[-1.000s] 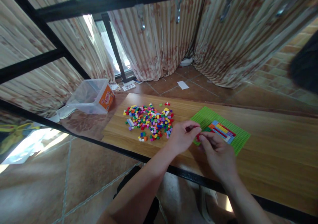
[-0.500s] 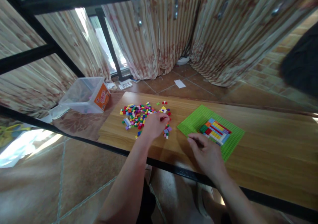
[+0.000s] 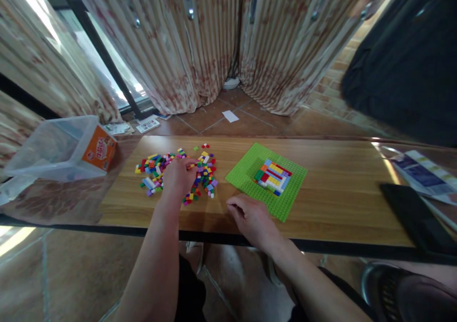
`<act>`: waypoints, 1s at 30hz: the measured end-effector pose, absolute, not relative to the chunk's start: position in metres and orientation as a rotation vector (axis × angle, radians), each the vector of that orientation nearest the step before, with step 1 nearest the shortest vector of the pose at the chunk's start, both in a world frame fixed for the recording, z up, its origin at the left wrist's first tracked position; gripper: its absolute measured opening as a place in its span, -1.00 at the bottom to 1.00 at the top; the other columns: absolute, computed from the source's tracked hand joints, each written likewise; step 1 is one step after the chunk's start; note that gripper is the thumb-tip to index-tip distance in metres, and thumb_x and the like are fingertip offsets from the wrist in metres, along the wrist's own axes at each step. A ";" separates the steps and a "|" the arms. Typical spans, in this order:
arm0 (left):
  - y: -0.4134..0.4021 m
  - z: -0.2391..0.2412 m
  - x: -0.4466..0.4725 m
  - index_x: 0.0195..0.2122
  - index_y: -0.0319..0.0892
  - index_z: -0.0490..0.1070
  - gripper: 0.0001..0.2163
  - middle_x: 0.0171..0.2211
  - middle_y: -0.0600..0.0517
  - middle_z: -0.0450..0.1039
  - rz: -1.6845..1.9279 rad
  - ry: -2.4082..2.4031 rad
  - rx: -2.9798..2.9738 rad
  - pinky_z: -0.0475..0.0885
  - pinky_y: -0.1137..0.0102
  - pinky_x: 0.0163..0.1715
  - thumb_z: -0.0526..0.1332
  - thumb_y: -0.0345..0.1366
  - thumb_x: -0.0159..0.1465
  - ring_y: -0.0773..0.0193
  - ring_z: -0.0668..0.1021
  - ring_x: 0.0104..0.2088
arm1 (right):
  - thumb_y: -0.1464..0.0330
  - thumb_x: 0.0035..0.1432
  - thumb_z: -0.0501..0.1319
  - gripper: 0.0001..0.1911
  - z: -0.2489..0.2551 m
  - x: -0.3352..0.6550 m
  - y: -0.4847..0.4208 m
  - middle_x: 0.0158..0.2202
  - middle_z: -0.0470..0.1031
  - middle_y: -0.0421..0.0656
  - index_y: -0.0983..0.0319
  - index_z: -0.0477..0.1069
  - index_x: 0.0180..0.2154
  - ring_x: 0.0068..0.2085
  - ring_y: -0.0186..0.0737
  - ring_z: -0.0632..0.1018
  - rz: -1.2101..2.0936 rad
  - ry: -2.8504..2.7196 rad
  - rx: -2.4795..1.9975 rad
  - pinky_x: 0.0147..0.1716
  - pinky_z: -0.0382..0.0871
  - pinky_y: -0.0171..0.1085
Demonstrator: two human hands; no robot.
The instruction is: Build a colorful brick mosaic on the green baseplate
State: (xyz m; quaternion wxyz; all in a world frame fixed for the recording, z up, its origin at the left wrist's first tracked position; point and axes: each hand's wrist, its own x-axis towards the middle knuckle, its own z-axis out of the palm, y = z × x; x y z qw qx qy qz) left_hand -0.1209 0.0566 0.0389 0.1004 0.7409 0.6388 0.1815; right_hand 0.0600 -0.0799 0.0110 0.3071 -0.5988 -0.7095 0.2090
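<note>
My left hand point(image 3: 178, 178) is over a loose pile of small coloured building bricks point(image 3: 153, 162), its fingers curled down among them. Thumb and forefinger are bent toward each other, and whatever lies between them is too small to make out. My right hand point(image 3: 253, 217) rests low over the table at the near left edge of a green baseplate point(image 3: 241, 167). Its fingers are pinched together, with their contents hidden. On the plate sits a flat patch of joined bricks point(image 3: 274, 176) in red, yellow, blue, white, green and orange.
A clear plastic box point(image 3: 57, 145) with an orange label stands left of the wooden table point(image 3: 335, 193). At the table's right end lie a dark flat object point(image 3: 417, 217) and printed papers point(image 3: 428, 174). A dark-clothed person point(image 3: 407, 69) is at the far right.
The view has swung to the right. My left hand has shifted left, deeper into the pile. My right hand has drawn back from the joined bricks toward the table's front edge.
</note>
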 end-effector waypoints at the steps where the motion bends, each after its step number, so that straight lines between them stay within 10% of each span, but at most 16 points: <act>1: 0.057 0.039 -0.121 -0.10 -0.15 0.60 -0.73 -0.15 -0.11 0.62 0.549 1.893 2.178 0.45 0.20 -0.03 0.19 -0.32 0.23 0.00 0.60 -0.10 | 0.45 0.27 0.11 -0.81 0.011 0.061 -0.080 -0.34 0.56 -0.17 0.18 0.47 -0.35 -0.29 -0.25 0.55 0.555 -1.881 -1.583 -0.28 0.35 -0.31; 12: 0.062 0.051 -0.159 -0.14 -0.22 0.60 -0.72 -0.22 -0.07 0.64 0.912 2.075 1.792 0.46 0.40 -0.17 0.12 -0.35 0.24 0.19 0.62 -0.21 | 0.40 0.28 0.09 -0.82 0.002 0.072 -0.084 -0.31 0.58 -0.18 0.18 0.47 -0.29 -0.30 -0.26 0.58 0.520 -1.867 -1.532 -0.30 0.38 -0.30; 30: 0.047 0.040 -0.243 -0.03 -0.20 0.56 -0.60 -0.21 -0.05 0.61 0.333 2.229 1.573 0.42 0.43 -0.24 0.36 -0.34 0.06 0.21 0.59 -0.25 | 0.20 0.31 0.07 -0.73 -0.019 0.066 -0.079 -0.24 0.63 -0.18 0.14 0.50 -0.24 -0.25 -0.19 0.64 0.441 -1.985 -1.509 -0.28 0.48 -0.26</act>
